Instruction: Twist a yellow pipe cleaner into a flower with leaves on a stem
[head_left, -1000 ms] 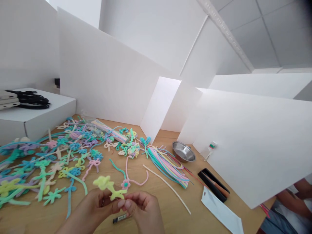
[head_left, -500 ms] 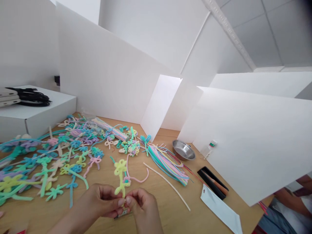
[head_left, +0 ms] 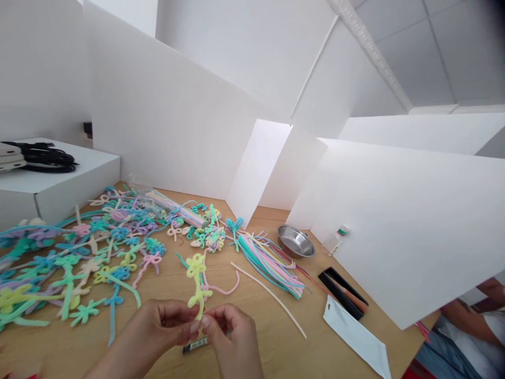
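A yellow pipe-cleaner flower (head_left: 196, 266) with a stem and leaf loops stands upright between my hands. My left hand (head_left: 168, 325) pinches the lower stem from the left, fingers closed. My right hand (head_left: 232, 337) closes thumb and finger on the stem's bottom end from the right, its fingertips touching those of the left. Under the hands a small dark object with a pale label (head_left: 195, 345) lies partly hidden. Just behind the flower are a curved pink pipe cleaner (head_left: 226, 291) and a teal strip, both on the table.
Many pastel pipe-cleaner shapes (head_left: 84, 311) cover the table's left side. A bundle of pipe cleaners (head_left: 272, 266), a metal bowl (head_left: 295, 241), a small bottle (head_left: 340, 237), a black case (head_left: 342, 295) and a white packet (head_left: 355, 337) lie rightward. A person's arm (head_left: 469, 321) shows at far right.
The view has shifted slightly. The yellow flower is turned a little and its leaf loops look more spread; both hands keep their pinch. More of the labelled dark object shows beneath them.
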`<action>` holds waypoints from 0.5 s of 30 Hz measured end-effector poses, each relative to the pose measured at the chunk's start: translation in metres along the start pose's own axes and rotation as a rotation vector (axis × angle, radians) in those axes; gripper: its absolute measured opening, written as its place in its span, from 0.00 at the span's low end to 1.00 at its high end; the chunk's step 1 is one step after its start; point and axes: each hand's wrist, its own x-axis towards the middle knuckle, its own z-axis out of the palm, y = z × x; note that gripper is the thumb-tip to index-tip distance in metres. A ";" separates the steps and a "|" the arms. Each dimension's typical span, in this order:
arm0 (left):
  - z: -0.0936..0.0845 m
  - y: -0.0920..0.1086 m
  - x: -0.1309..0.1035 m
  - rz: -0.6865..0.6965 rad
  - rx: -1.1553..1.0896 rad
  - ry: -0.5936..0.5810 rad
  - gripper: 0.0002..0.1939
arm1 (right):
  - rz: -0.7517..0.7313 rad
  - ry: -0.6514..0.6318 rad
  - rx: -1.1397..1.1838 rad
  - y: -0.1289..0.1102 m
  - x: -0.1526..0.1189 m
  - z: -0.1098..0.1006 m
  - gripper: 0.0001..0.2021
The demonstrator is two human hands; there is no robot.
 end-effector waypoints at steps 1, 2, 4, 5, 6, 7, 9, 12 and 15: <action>0.001 0.002 -0.001 0.004 0.014 -0.008 0.08 | -0.011 -0.004 -0.018 0.000 0.000 0.000 0.08; 0.002 0.003 -0.003 0.011 0.029 -0.017 0.07 | -0.024 -0.005 -0.040 0.001 0.000 -0.001 0.07; 0.003 0.005 -0.005 0.030 0.057 -0.031 0.07 | -0.052 -0.002 -0.083 0.002 0.000 -0.002 0.07; 0.004 0.006 -0.007 0.040 0.066 -0.037 0.06 | -0.068 0.001 -0.101 0.003 0.000 -0.002 0.06; 0.004 0.006 -0.007 0.049 0.073 -0.042 0.06 | -0.079 0.002 -0.111 0.004 0.000 -0.002 0.06; 0.005 0.006 -0.008 0.054 0.078 -0.047 0.05 | -0.080 -0.002 -0.110 0.004 0.001 -0.002 0.06; 0.006 0.006 -0.008 0.057 0.078 -0.055 0.04 | -0.057 -0.029 -0.095 0.005 0.002 -0.001 0.06; 0.005 0.006 -0.007 0.066 0.065 -0.059 0.03 | 0.014 -0.078 -0.035 0.003 0.004 -0.001 0.06; 0.003 0.004 -0.003 0.061 0.027 -0.072 0.05 | 0.068 -0.083 0.036 -0.001 0.005 -0.002 0.07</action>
